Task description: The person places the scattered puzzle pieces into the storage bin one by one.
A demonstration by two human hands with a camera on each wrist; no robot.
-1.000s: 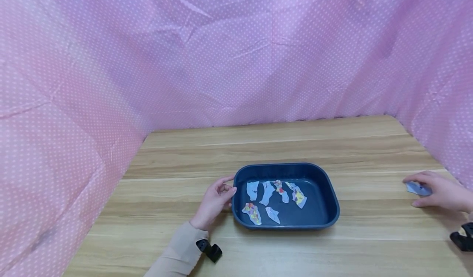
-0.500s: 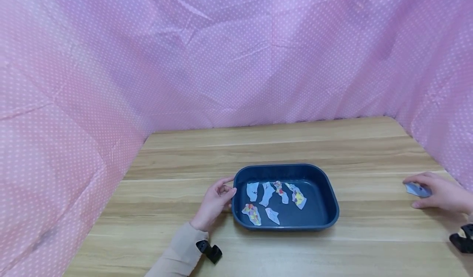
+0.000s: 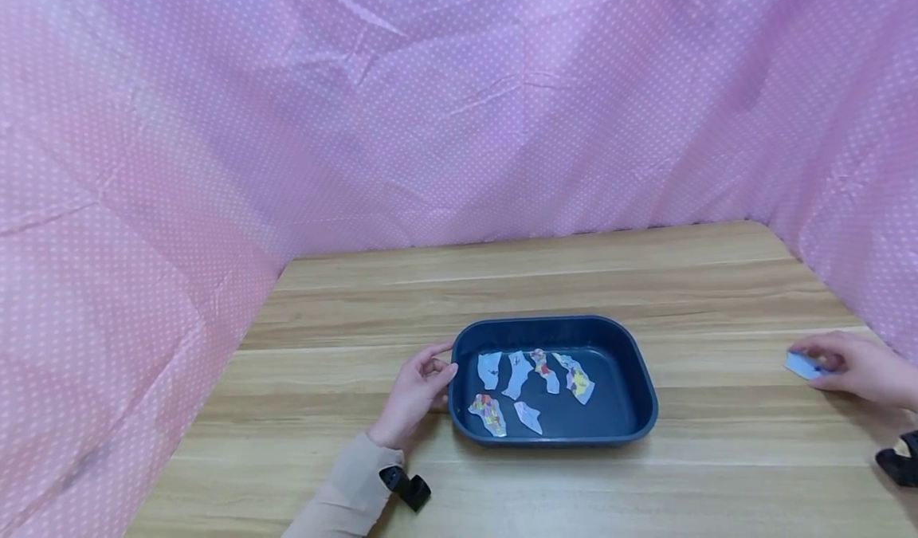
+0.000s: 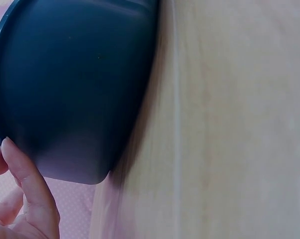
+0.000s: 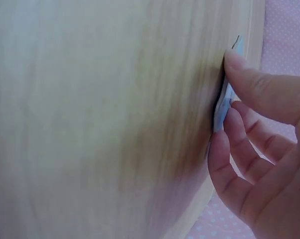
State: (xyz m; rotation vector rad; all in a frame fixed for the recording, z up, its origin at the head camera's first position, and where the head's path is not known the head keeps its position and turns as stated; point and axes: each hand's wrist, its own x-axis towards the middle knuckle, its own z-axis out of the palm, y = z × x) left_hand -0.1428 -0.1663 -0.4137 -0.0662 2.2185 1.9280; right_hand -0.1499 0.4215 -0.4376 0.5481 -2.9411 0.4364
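Note:
In the head view my left hand (image 3: 413, 388) grips the left side of a dark blue rectangular tray (image 3: 613, 410). The left wrist view shows the thumb (image 4: 28, 174) against the tray's outer wall, a finger over at the rim. Far to the right, my right hand (image 3: 861, 372) pinches a pale blue, jagged-edged paper piece (image 3: 802, 366) low at the table. Seen from the right wrist, the piece (image 5: 224, 107) stands edge-on, thumb at one side and curled fingertips at the other. Part of it is hidden beneath the hand.
Inside the tray lie several torn-looking pieces with coloured, map-like print, among them a yellow-patched piece (image 3: 578, 380) and a small pale piece (image 3: 529, 417). The wooden table (image 3: 358, 299) is bounded by pink dotted cloth (image 3: 459, 123) at the back and sides.
My right thumb and fingers have drawn closer together on the paper piece, and more of its left end shows. The left hand and tray hold still.

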